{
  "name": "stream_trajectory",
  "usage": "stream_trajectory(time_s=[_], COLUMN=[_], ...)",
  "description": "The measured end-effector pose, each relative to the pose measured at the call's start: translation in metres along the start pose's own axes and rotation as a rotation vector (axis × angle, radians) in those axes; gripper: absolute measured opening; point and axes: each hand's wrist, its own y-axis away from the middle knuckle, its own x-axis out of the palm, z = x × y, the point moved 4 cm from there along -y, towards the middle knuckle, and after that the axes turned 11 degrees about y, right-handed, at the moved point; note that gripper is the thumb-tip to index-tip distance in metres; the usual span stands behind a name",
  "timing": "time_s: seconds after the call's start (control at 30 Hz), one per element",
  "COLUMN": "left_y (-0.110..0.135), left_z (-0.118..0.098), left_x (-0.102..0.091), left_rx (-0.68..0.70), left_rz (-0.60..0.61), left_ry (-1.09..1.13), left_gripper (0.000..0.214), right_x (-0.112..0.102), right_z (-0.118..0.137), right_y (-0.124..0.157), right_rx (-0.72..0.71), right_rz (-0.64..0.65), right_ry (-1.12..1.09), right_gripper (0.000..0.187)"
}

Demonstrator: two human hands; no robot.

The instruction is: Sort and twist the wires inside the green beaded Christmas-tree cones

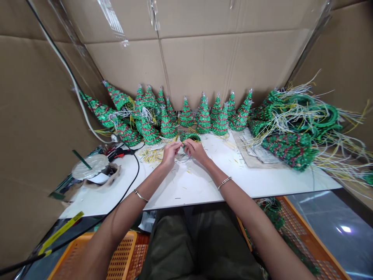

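My left hand [171,153] and my right hand [196,151] meet above a white work table [186,186]. Their fingertips pinch a small green wired piece [183,145] between them, and its exact form is hidden by my fingers. A green beaded strand [190,136] lies just beyond them. Behind it stands a row of several cone-shaped green beaded trees [203,116] with red garland and loose wires. Some trees lie tilted at the left. A tuft of yellow wire clippings [151,154] lies near my left hand.
A large heap of green beaded pieces with long wires [291,128] sits at the right on papers. Cardboard walls surround the table. A black cable [131,186], a clear disc and red-handled tool lie at the left. Orange plastic crates [119,256] sit below.
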Motion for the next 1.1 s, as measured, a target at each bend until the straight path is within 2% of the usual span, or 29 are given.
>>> stream_trajectory(time_s=[0.07,0.13,0.2,0.27,0.37,0.43,0.57,0.7,0.8,0.87,0.93,1.0,1.1], left_y=[-0.003,-0.004,-0.003,0.001,0.01,0.012,0.006,0.003,0.002,-0.001,-0.008,-0.013,-0.014], left_z=[0.009,0.008,-0.003,-0.018,-0.031,-0.031,-0.033,-0.038,-0.037,-0.031,-0.019,-0.002,0.016], left_x=[0.003,0.002,-0.004,-0.009,-0.006,-0.004,-0.005,-0.004,-0.002,-0.002,-0.004,-0.007,-0.006], left_rx=[-0.202,-0.226,-0.05,0.231,0.627,0.801,0.999,1.043,0.941,0.776,0.504,0.17,-0.27], left_rz=[0.039,0.096,0.095,0.1,0.211,0.266,0.281,0.304,0.257,0.183,0.1,0.052,0.079], left_ry=[0.154,0.147,-0.004,-0.271,-0.764,-1.015,-1.192,-1.184,-1.027,-0.814,-0.531,-0.22,0.185], left_gripper=[0.021,0.023,0.023,0.02,0.025,0.025,0.02,0.024,0.026,0.027,0.026,0.024,0.022], right_x=[0.0,-0.001,-0.001,-0.001,0.0,0.0,0.0,0.0,0.0,-0.002,-0.002,-0.002,-0.001], right_z=[0.0,-0.001,-0.001,-0.001,-0.001,-0.002,-0.002,-0.001,0.001,0.003,0.004,0.006,0.008], right_y=[0.0,0.0,0.0,0.0,0.0,0.0,-0.001,0.0,0.0,0.001,0.002,0.002,0.001], right_rx=[-0.005,0.006,0.027,0.047,0.078,0.091,0.102,0.107,0.093,0.061,0.02,-0.022,-0.07], right_rz=[0.005,0.002,0.0,-0.001,0.006,0.007,0.0,0.006,0.001,-0.007,-0.003,0.004,0.0], right_ry=[0.021,0.008,-0.034,-0.076,-0.118,-0.14,-0.184,-0.207,-0.164,-0.098,-0.022,0.044,0.111], right_gripper=[0.03,0.03,0.029,0.028,0.027,0.028,0.029,0.03,0.029,0.027,0.025,0.025,0.026])
